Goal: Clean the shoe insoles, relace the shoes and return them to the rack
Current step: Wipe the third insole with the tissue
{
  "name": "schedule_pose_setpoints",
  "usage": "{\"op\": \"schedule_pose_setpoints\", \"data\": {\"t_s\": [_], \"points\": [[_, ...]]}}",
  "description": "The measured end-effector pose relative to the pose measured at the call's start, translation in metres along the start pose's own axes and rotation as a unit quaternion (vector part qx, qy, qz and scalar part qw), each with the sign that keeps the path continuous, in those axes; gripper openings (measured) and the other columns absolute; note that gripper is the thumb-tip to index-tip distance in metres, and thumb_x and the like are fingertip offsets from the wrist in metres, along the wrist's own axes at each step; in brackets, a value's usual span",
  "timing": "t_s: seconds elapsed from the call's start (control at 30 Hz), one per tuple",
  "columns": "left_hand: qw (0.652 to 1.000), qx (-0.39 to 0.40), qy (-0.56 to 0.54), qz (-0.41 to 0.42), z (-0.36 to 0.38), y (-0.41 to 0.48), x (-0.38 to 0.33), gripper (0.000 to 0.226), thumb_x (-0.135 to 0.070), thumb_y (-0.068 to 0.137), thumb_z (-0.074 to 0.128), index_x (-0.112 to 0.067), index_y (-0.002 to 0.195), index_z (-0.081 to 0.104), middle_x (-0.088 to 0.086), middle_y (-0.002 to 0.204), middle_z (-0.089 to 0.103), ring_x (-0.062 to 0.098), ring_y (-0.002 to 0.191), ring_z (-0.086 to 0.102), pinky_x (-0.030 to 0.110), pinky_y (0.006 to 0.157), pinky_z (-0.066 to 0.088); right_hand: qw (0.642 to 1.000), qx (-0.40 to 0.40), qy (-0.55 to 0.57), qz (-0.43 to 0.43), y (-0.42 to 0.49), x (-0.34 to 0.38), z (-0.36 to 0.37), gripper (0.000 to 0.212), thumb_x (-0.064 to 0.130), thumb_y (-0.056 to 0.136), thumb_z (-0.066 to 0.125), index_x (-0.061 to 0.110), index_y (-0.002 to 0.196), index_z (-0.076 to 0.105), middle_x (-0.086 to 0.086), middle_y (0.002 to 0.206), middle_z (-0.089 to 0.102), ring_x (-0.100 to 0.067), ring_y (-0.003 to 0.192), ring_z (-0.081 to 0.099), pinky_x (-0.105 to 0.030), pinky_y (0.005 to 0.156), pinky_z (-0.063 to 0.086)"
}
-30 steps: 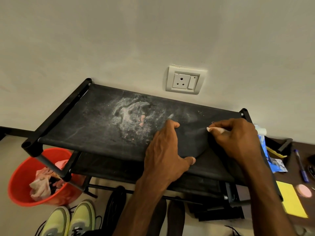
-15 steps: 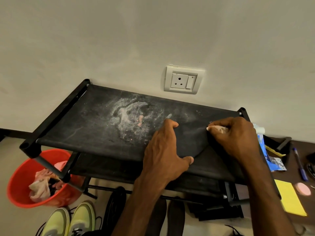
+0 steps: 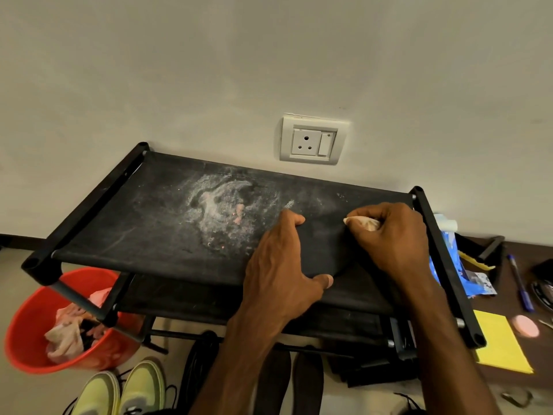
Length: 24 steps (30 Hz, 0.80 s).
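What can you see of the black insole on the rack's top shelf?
The black insole lies flat on the shoe rack's dusty black fabric top shelf, toward its right end, barely distinct from it; a rounded edge shows. It looks thin and matte. The left hand grips it across, fingers on the far edge, thumb on the near one. The right hand presses a pale crumpled wipe against its right side.

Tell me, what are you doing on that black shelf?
A person is cleaning a dark insole laid on top of the shoe rack. The left hand holds the insole in place while the right hand grips a pale wad of cloth against it. The yellow-green shoes wait on the floor below.
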<state>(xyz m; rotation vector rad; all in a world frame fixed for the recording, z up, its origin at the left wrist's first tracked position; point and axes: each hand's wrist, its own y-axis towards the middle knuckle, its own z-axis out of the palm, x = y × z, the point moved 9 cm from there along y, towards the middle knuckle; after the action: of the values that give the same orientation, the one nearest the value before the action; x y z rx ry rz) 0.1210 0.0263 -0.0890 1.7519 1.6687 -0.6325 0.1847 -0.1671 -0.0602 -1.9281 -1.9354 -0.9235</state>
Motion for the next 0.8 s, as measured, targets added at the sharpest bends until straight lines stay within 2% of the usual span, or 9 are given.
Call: {"op": "schedule_pose_setpoints", "data": {"t_s": [0.07, 0.17, 0.2, 0.23, 0.33, 0.4, 0.6, 0.73, 0.8], "points": [[1.000, 0.000, -0.001, 0.000, 0.000, 0.000, 0.001, 0.089, -0.047, 0.065, 0.090, -0.033, 0.132, 0.032, -0.013, 0.134, 0.047, 0.011, 0.122, 0.049, 0.025, 0.092, 0.039, 1.000, 0.003, -0.006, -0.025, -0.001, 0.006, 0.005, 0.007, 0.028, 0.085, 0.077, 0.030, 0.090, 0.081, 0.013, 0.088, 0.075, -0.008, 0.081, 0.069, -0.042, 0.079, 0.062], [1.000, -0.001, -0.004, -0.003, 0.000, 0.001, 0.003, 0.091, -0.048, 0.064, 0.090, -0.033, 0.132, 0.032, -0.013, 0.135, 0.048, 0.011, 0.123, 0.049, 0.027, 0.094, 0.042, 0.985, 0.156, 0.056, -0.057, -0.007, 0.024, 0.025, 0.010, 0.022, 0.086, 0.079, 0.031, 0.089, 0.082, 0.015, 0.087, 0.076, 0.000, 0.082, 0.070, -0.017, 0.074, 0.058], [1.000, 0.000, -0.006, -0.003, 0.000, 0.001, 0.003, 0.091, -0.048, 0.064, 0.090, -0.033, 0.133, 0.032, -0.013, 0.135, 0.048, 0.011, 0.123, 0.049, 0.027, 0.095, 0.043, 0.976, 0.195, 0.073, -0.058, -0.009, 0.027, 0.029, 0.010, 0.023, 0.085, 0.079, 0.032, 0.088, 0.082, 0.015, 0.086, 0.077, 0.002, 0.083, 0.070, -0.016, 0.072, 0.057], [1.000, 0.001, -0.007, -0.002, 0.000, 0.001, 0.003, 0.091, -0.049, 0.065, 0.090, -0.033, 0.133, 0.031, -0.013, 0.135, 0.048, 0.011, 0.123, 0.049, 0.028, 0.095, 0.043, 0.977, 0.194, 0.070, -0.060, -0.009, 0.028, 0.029, 0.009, 0.026, 0.084, 0.080, 0.034, 0.087, 0.082, 0.017, 0.085, 0.076, 0.002, 0.083, 0.070, -0.018, 0.072, 0.057], [1.000, -0.003, -0.005, 0.003, 0.000, 0.001, 0.002, 0.090, -0.048, 0.065, 0.090, -0.033, 0.131, 0.032, -0.014, 0.132, 0.048, 0.010, 0.120, 0.049, 0.028, 0.095, 0.044, 0.998, 0.048, 0.001, -0.032, 0.000, 0.013, 0.010, 0.004, 0.034, 0.084, 0.079, 0.034, 0.088, 0.081, 0.020, 0.082, 0.073, -0.004, 0.079, 0.069, -0.038, 0.076, 0.061], [1.000, -0.004, -0.003, 0.005, 0.000, 0.000, 0.001, 0.089, -0.049, 0.065, 0.090, -0.033, 0.131, 0.032, -0.014, 0.132, 0.047, 0.010, 0.120, 0.049, 0.029, 0.095, 0.044, 1.000, -0.008, -0.004, -0.015, -0.001, 0.007, 0.003, 0.007, 0.031, 0.086, 0.078, 0.030, 0.092, 0.081, 0.014, 0.085, 0.074, -0.007, 0.080, 0.068, -0.043, 0.077, 0.062], [1.000, 0.004, -0.011, -0.001, 0.002, 0.002, 0.004, 0.090, -0.049, 0.065, 0.090, -0.033, 0.132, 0.032, -0.013, 0.135, 0.048, 0.010, 0.122, 0.048, 0.025, 0.094, 0.041, 0.983, 0.169, 0.059, -0.048, -0.008, 0.021, 0.028, 0.008, 0.028, 0.083, 0.081, 0.033, 0.089, 0.082, 0.018, 0.086, 0.076, 0.000, 0.083, 0.070, -0.028, 0.077, 0.062], [1.000, -0.004, -0.009, 0.006, 0.000, 0.001, 0.002, 0.088, -0.048, 0.065, 0.090, -0.033, 0.131, 0.033, -0.014, 0.132, 0.048, 0.010, 0.119, 0.049, 0.026, 0.094, 0.043, 1.000, 0.010, 0.024, 0.000, 0.001, -0.001, 0.007, 0.008, 0.033, 0.085, 0.079, 0.031, 0.092, 0.081, 0.016, 0.088, 0.076, -0.005, 0.081, 0.069, -0.042, 0.078, 0.063], [1.000, -0.004, -0.008, 0.006, 0.001, 0.001, 0.002, 0.089, -0.048, 0.064, 0.090, -0.034, 0.130, 0.033, -0.014, 0.131, 0.048, 0.009, 0.119, 0.049, 0.026, 0.094, 0.043, 1.000, -0.011, 0.010, 0.011, 0.001, -0.005, 0.004, 0.011, 0.031, 0.086, 0.078, 0.027, 0.097, 0.081, 0.011, 0.091, 0.076, -0.007, 0.084, 0.069, -0.044, 0.080, 0.063]]}}
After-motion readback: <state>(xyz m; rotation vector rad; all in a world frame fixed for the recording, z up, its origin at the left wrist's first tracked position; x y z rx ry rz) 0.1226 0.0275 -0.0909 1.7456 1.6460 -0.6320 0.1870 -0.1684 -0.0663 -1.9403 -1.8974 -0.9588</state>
